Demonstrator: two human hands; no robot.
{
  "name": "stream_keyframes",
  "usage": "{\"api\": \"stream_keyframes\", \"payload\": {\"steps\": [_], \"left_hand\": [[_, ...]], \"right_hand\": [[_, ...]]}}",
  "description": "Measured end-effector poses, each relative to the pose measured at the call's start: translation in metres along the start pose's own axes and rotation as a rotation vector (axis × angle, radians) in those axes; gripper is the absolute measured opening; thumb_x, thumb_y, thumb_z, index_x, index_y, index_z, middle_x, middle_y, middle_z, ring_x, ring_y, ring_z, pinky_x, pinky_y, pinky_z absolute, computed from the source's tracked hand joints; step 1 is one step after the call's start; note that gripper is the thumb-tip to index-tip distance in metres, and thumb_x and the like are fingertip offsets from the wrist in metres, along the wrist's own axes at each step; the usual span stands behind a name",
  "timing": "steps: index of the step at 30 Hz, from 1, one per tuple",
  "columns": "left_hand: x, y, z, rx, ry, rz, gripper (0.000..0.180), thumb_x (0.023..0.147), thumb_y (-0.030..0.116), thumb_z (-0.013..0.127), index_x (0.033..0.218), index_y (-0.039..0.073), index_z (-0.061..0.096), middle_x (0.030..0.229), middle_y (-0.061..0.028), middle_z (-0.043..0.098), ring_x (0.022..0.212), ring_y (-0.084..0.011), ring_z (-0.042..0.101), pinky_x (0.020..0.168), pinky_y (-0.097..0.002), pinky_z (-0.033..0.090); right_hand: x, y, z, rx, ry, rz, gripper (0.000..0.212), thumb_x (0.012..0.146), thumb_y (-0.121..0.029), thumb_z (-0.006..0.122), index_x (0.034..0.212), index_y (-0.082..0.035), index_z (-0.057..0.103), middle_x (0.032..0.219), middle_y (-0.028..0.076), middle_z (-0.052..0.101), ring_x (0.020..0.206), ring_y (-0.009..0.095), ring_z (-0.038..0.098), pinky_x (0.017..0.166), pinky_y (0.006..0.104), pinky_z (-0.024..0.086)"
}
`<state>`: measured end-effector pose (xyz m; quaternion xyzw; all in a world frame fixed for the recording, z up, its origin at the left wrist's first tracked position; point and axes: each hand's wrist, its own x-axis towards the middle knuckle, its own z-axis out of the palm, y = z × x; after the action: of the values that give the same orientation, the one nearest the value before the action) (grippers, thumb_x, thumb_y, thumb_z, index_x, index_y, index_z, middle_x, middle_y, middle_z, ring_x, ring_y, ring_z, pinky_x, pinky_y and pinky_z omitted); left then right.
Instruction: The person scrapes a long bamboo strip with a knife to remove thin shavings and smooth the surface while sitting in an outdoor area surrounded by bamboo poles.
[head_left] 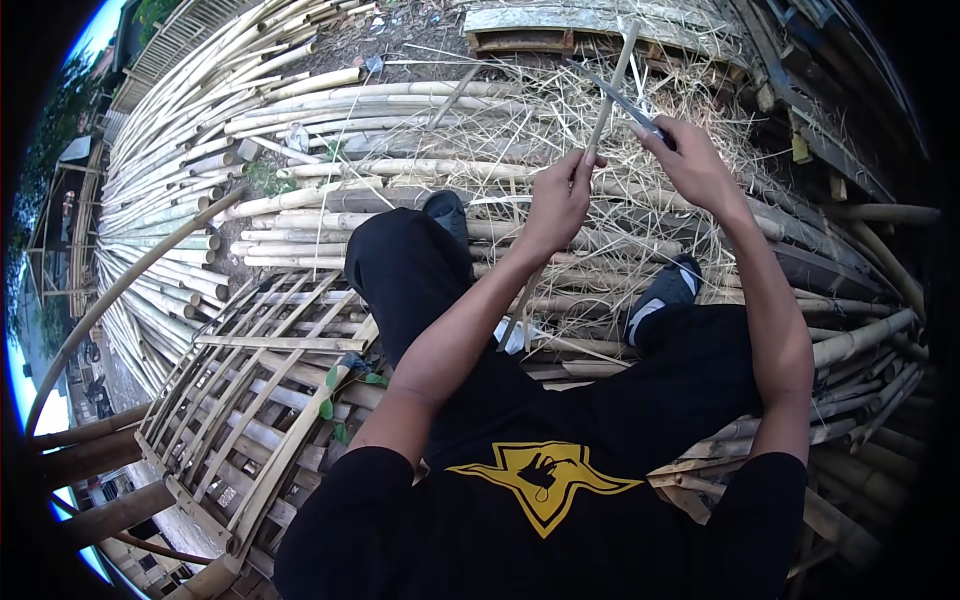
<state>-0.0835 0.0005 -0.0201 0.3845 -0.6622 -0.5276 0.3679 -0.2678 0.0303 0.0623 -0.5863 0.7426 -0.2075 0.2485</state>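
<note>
Round bamboo poles (pixel 300 222) cover the outdoor ground, pale, jointed and smooth-skinned, fanning out toward the left; over them spreads a loose tangle of thin, straw-like shavings (pixel 720 95), reaching the front edge of a weathered wooden pallet (pixel 600 20); at the person's left is a bamboo lattice panel (pixel 280 343), its flat slats crossing in open squares; the left grip (pixel 562 195) is clenched around a narrow bamboo strip (pixel 624 55), pale and straight, slanting up over the shavings, its far end overlapping the pallet's front edge in view; the right grip (pixel 693 165) is wrapped about the dark handle of a knife (pixel 625 105), its slim grey blade crossing the strip above the left grip, though whether they touch I cannot tell; open air separates the forearms, and dark timbers (pixel 830 140) lie well apart at the right.
</note>
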Motion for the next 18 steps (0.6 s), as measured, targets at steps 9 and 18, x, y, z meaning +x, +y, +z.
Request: {"api": "stream_keyframes", "payload": {"steps": [9, 18], "left_hand": [[-0.002, 0.001, -0.003, 0.029, 0.0, 0.048, 0.017, 0.094, 0.011, 0.047, 0.087, -0.001, 0.056, 0.055, -0.0131, 0.051, 0.047, -0.019, 0.049, 0.046, -0.0335, 0.036], [-0.004, -0.001, -0.004, 0.195, 0.037, 0.096, 0.019, 0.093, 0.011, 0.048, 0.082, -0.004, 0.053, 0.055, -0.0192, 0.051, 0.047, -0.0299, 0.05, 0.047, -0.0395, 0.037]], "right_hand": [[-0.006, -0.003, 0.014, -0.296, 0.008, -0.271, 0.036, 0.096, -0.036, 0.042, 0.09, -0.001, 0.051, 0.07, 0.02, 0.058, 0.069, 0.039, 0.057, 0.063, 0.0485, 0.043], [0.025, 0.032, 0.012, -0.425, 0.056, -0.356, 0.034, 0.094, -0.035, 0.047, 0.084, -0.003, 0.053, 0.066, 0.019, 0.056, 0.063, 0.04, 0.055, 0.057, 0.048, 0.04]]}}
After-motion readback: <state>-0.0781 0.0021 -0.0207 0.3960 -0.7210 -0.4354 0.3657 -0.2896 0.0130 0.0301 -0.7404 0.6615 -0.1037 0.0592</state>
